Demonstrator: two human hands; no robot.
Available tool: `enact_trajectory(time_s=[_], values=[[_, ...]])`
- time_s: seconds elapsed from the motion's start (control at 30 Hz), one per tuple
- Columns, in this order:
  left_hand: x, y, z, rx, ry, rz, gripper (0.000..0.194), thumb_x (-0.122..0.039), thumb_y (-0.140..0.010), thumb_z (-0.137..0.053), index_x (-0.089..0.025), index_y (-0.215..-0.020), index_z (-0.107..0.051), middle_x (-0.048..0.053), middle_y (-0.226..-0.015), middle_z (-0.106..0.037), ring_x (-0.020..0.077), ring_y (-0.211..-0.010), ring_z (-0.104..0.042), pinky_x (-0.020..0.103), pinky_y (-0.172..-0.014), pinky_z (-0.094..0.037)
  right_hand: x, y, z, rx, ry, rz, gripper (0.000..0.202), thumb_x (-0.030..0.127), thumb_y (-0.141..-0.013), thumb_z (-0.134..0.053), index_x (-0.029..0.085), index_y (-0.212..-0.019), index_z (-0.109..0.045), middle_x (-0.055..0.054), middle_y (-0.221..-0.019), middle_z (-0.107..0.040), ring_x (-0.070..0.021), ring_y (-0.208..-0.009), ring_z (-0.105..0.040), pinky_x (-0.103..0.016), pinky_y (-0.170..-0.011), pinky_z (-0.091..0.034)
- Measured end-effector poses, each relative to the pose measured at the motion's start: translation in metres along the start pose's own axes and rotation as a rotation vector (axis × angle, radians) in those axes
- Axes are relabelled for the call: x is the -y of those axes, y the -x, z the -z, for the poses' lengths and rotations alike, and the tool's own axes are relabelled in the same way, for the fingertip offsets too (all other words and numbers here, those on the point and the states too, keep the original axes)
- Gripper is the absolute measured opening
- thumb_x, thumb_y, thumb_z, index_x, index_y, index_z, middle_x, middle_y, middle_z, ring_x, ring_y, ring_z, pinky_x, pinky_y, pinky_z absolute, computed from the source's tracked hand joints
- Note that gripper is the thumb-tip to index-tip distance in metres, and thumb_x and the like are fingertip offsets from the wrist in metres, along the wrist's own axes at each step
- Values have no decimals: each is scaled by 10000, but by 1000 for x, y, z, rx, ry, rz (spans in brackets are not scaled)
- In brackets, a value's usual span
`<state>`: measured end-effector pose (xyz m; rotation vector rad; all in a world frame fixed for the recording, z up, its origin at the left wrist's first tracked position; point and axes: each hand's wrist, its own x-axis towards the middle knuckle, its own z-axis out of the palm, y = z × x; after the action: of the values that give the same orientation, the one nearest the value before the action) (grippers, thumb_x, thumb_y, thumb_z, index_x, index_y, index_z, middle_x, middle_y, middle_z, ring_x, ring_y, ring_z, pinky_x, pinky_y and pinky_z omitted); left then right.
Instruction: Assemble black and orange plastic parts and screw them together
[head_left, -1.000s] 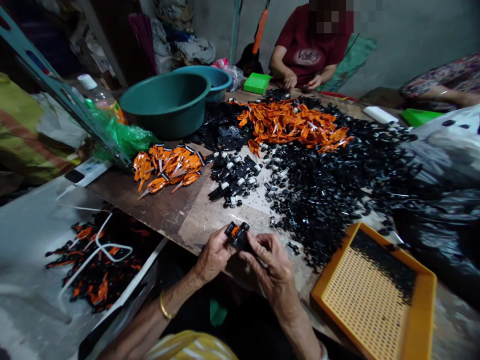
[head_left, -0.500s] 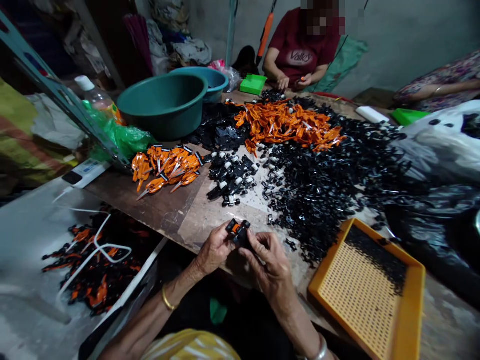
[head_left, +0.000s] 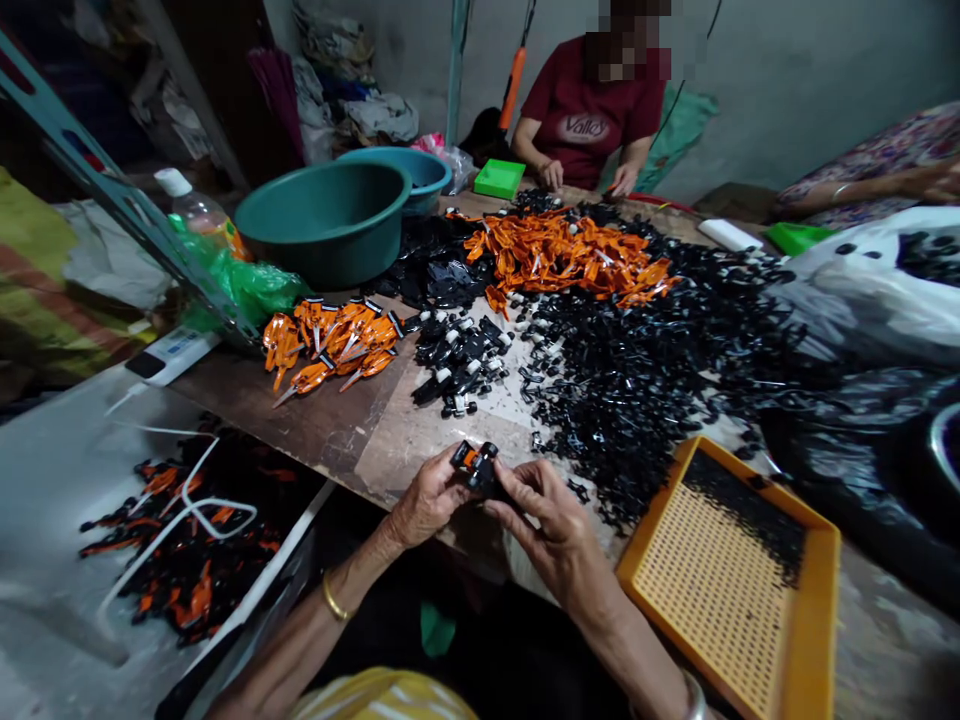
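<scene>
Co-worker's hands (head_left: 552,176) moved farther apart — wearer's left hand (head_left: 427,501) and right hand (head_left: 556,524) pinch a black toy car (head_left: 477,464).

At six o'clock, the left hand (head_left: 429,500) and right hand (head_left: 555,525) cover parts of the toy car (head_left: 475,464). At four, the bottom edge cuts off the tray (head_left: 819,600); its black bits (head_left: 754,510) are too small to tell. At one, a seated person (head_left: 577,100) has a blurred-out head. At two, the right edge crops another person (head_left: 870,170); at three, the white bag (head_left: 836,270).
</scene>
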<state>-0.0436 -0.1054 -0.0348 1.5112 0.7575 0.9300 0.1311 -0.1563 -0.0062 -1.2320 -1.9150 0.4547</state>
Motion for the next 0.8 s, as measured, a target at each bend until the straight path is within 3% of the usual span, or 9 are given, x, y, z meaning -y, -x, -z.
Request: enact_trajectory(time_s=[0.27,0.4,0.63,0.8], values=[[0,-1,3,18,-3,-4,371,-344,-854,-561,-136,-1158,-606,103,-1079,-641,235,-991,-590,337,-909,-448,-2,2,-10,-42,3,30,493,153,-901,-540,300,-1361,-446,-43,-914,-467,-159,-829,-509,-293,-688,-490],[3,0,3,19,45,57,402,-345,-848,-570,-135,-1190,-578,103,-1100,-637,234,-1021,-579,344,-934,-442,-3,1,-17,-82,-18,36,472,170,-907,-527,293,-1357,-454,-47,-920,-475,-166,-842,-520,-300,-697,-499],[5,-1,-3,-46,139,144,400,-393,-822,-586,-122,-1115,-588,98,-1058,-652,230,-977,-596,318,-879,-467,0,-6,-6,9,14,-31,405,218,-913,-531,256,-1315,-506,-26,-831,-452,-147,-715,-488,-265,-598,-458],[1,-3,1,-10,86,155,368,-344,-807,-598,-125,-1103,-607,81,-1010,-661,232,-945,-599,334,-874,-461,4,-3,-6,-11,76,-45,429,211,-913,-526,249,-1337,-477,-33,-848,-440,-155,-728,-471,-281,-614,-453]])
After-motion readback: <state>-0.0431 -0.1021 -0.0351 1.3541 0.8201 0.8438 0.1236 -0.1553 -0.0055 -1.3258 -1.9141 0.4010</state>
